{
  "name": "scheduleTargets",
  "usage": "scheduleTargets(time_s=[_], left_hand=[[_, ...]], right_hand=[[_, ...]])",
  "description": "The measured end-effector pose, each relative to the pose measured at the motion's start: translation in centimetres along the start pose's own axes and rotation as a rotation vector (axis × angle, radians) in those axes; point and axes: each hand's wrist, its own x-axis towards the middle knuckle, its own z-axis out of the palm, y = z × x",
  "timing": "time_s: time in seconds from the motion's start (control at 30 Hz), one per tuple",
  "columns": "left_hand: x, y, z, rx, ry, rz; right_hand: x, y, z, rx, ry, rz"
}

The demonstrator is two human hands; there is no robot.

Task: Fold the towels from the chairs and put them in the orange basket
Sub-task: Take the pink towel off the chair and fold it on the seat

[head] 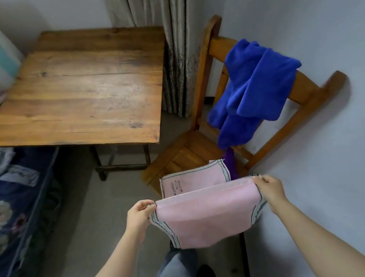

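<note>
A pink towel [207,216] with striped edges hangs in the air in front of me, doubled over so its far half drops behind. My left hand [139,216] pinches its left corner and my right hand [272,190] pinches its right corner. Just beyond it stands a wooden chair [185,151]. A blue towel [251,93] is draped over the chair's backrest, and a bit of purple cloth [230,162] shows below it. The orange basket is not in view.
A wooden table [74,91] stands at the left of the chair, with a curtain [171,36] behind. A bed with a dark floral cover [8,205] runs along the left. A white wall [329,166] is close on the right.
</note>
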Motion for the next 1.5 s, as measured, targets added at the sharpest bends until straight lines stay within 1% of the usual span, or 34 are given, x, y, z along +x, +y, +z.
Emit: scheduleTargets(time_s=[0.17,0.3,0.47,0.63,0.77,0.83,0.93,1.03,1.2,1.27,1.33,1.5], left_hand=[[4.8,1.2,0.9,0.021,0.024,0.007],[10.0,1.6,2.1,-0.014,0.066,0.022],[16.1,-0.2,3.9,-0.041,0.130,-0.013],[21.5,-3.2,6.3,0.021,0.148,-0.021],[25.4,-5.6,7.3,0.052,0.177,-0.047],[26.8,-6.4,7.5,0.112,0.180,-0.047],[27.2,-6.7,7.8,0.242,0.151,-0.026],[27.3,-6.6,8.5,0.309,0.117,-0.017],[27.3,-6.0,9.1,0.375,0.165,-0.018],[27.2,-5.9,9.0,0.458,0.150,0.004],[27.1,-6.0,9.0,0.519,0.132,0.002],[26.3,-6.3,9.2,0.525,0.056,0.030]], right_hand=[[3.9,-1.0,3.4,-0.064,0.088,-0.017],[8.0,-0.6,6.9,-0.083,0.112,-0.048],[13.9,1.4,10.9,-0.138,0.102,-0.044],[20.5,4.0,13.2,-0.205,0.106,-0.103],[23.5,6.0,15.3,-0.187,0.052,-0.098],[24.1,6.8,16.0,-0.194,0.029,-0.094],[24.3,7.3,16.4,-0.217,-0.013,-0.108],[24.5,7.2,16.7,-0.239,-0.065,-0.109],[24.6,6.1,17.2,-0.244,-0.149,-0.102],[24.5,5.7,17.3,-0.259,-0.176,-0.091],[24.4,5.6,17.4,-0.277,-0.184,-0.087],[23.8,4.9,17.4,-0.274,-0.132,-0.084]])
